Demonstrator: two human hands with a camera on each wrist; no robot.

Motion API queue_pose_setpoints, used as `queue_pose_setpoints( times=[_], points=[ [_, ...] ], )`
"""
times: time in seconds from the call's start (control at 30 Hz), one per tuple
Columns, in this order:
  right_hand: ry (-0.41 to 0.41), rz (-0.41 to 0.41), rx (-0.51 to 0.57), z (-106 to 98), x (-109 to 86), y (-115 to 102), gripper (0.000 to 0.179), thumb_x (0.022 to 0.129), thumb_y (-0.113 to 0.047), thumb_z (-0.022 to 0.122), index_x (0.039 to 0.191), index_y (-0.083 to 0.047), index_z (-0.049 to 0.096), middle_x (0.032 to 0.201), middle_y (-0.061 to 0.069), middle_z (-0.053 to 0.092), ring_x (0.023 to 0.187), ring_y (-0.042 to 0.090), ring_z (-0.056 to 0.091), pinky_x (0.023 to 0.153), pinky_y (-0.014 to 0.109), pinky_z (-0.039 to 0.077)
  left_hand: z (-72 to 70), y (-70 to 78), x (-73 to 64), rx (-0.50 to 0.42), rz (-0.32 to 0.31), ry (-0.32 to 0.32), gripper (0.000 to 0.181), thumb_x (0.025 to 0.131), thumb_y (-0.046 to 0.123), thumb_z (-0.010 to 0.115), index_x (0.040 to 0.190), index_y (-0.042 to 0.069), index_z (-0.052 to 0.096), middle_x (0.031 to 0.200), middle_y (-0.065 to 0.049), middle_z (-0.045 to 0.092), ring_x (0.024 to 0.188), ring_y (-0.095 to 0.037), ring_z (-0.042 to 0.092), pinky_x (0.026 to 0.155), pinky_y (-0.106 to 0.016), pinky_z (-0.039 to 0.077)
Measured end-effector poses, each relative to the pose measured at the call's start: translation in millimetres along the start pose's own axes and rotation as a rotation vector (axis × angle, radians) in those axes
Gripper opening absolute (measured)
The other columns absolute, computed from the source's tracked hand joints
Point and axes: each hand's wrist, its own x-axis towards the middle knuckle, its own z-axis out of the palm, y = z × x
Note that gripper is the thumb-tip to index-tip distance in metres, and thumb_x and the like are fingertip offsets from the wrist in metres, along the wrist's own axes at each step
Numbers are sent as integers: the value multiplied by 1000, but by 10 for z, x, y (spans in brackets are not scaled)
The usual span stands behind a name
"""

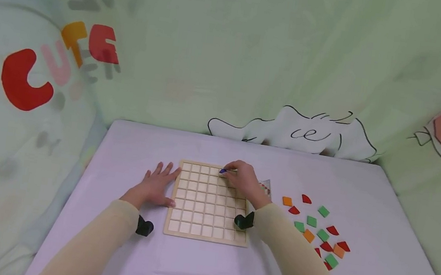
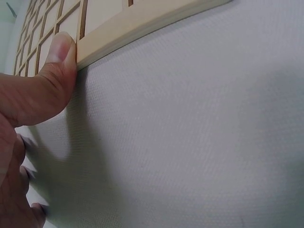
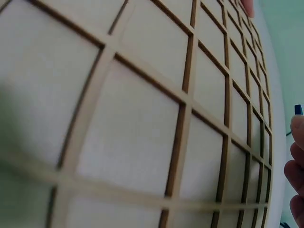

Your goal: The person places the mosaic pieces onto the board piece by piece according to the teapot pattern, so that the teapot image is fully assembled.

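A square wooden grid board (image 1: 196, 236) with bare cells lies flat on the table. At its left edge my left hand (image 1: 157, 185) is spread, fingers straight; in the left wrist view its thumb (image 2: 59, 57) touches the board's rim. My right hand (image 1: 244, 182) is over the board's far right part and pinches a small dark blue piece (image 1: 222, 171) between thumb and fingertips. Only an end of that blue piece (image 3: 298, 109) shows in the right wrist view, so its full shape is hidden.
Right of the board lie several loose pieces: green squares (image 1: 311, 221), orange squares (image 1: 287, 201) and red quarter-circles (image 1: 306, 199). A printed card (image 1: 266, 185) lies partly behind my right wrist. A pale cloth covers the table (image 1: 144, 141), and printed curtains (image 1: 197, 60) hang behind it.
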Motion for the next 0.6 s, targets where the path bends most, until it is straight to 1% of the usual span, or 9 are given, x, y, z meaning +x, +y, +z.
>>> queue_pose_setpoints(
  times=[0.13, 0.23, 0.43, 0.6],
  points=[
    [-38, -21, -35, 116, 105, -20, 20, 97, -17, 71, 111, -3, 76, 118, 14, 71, 115, 32, 66, 99, 47, 55, 0, 4, 3, -6, -2, 1, 107, 84, 36, 84, 165, 14, 17, 173, -18, 3, 159, -45, -6, 124, -69, 5],
    [-54, -31, -67, 167, 158, -42, 21, 97, -16, 72, 111, -2, 76, 118, 15, 70, 113, 32, 66, 98, 46, 55, 2, 12, 0, 2, 5, 4, 107, 83, 36, 84, 165, 14, 18, 172, -18, 4, 158, -45, -4, 124, -70, 6],
    [-58, -39, -137, 204, 215, -80, 18, 96, -12, 72, 108, 0, 76, 115, 16, 70, 113, 33, 64, 100, 46, 54, 11, 7, 15, 8, 3, 7, 107, 83, 37, 85, 165, 14, 19, 173, -18, 5, 159, -45, -3, 124, -69, 7],
    [-65, -52, -153, 221, 246, -105, 15, 94, -11, 74, 103, 1, 78, 112, 15, 69, 110, 31, 64, 99, 45, 54, 19, -14, 24, 10, -6, 19, 107, 83, 37, 85, 165, 14, 20, 173, -18, 6, 159, -44, -3, 125, -69, 7]
  ],
)
